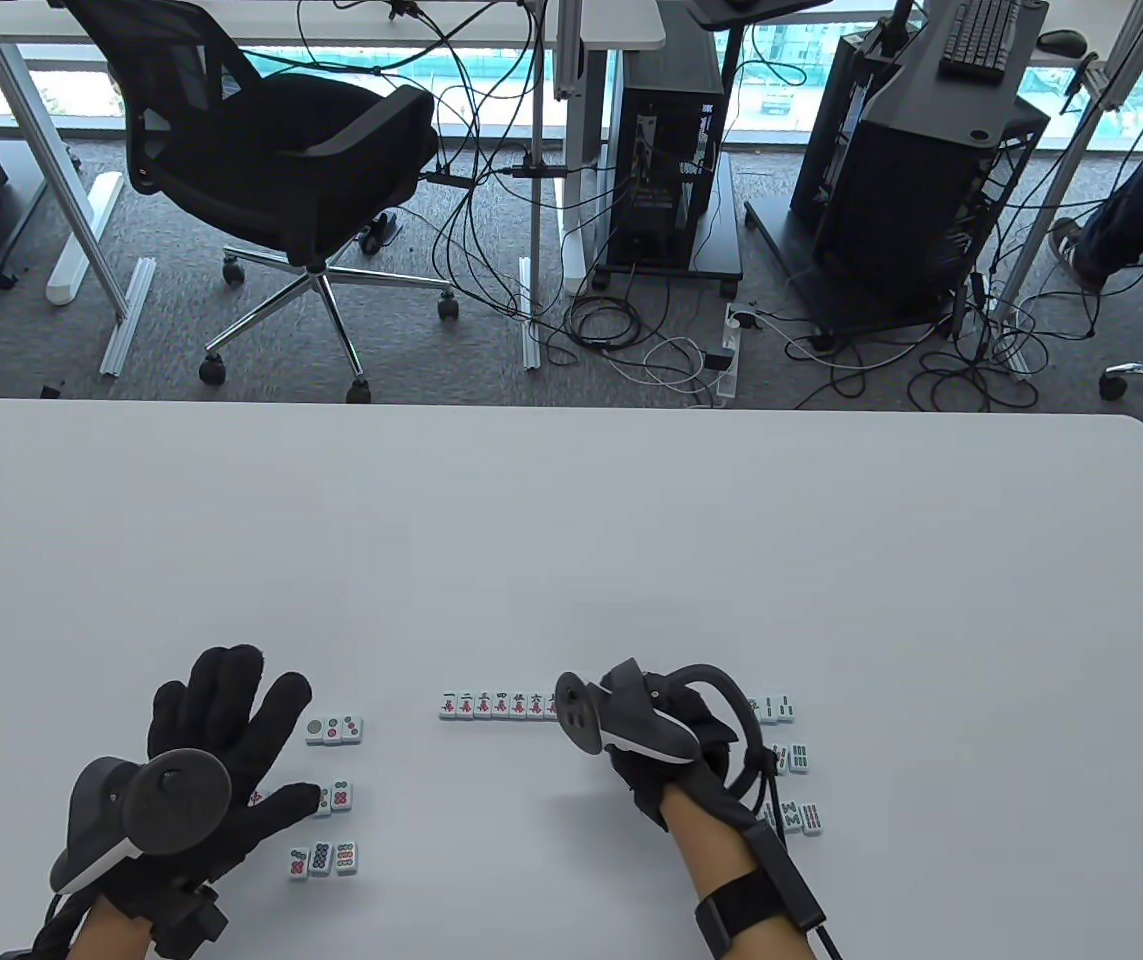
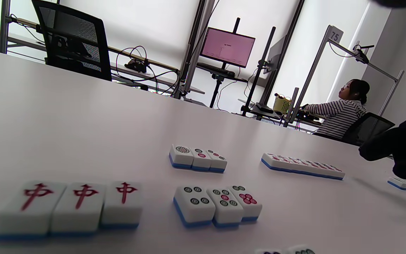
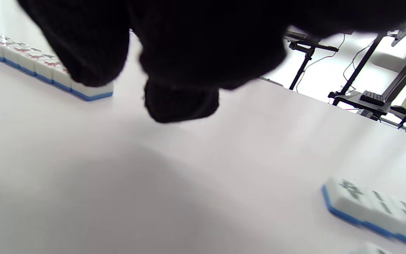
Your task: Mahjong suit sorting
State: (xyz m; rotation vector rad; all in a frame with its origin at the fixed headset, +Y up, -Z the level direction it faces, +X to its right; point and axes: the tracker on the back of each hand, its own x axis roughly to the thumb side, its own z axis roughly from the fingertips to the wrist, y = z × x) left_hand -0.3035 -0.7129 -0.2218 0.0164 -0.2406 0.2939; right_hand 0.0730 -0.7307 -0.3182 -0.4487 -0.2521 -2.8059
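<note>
Tiles nearly sorted, last character tile going in

Tiles like these are small, hard and smooth, light enough to slide on the desk (image 1: 571,520), so I would pinch one by its short sides or nudge it flat. Each has a white face and blue back. My landmark is the character row (image 1: 496,705) in the middle. My right hand (image 1: 666,735) sits at its right end, one fingertip (image 3: 90,76) on the last tile; how far the other fingers curl I cannot tell. Left of the row lie the circle tiles (image 1: 335,730), where my left hand (image 1: 221,740) lies flat, fingers spread, holding nothing. Right of the row are the bamboo tiles (image 1: 796,758).
</note>
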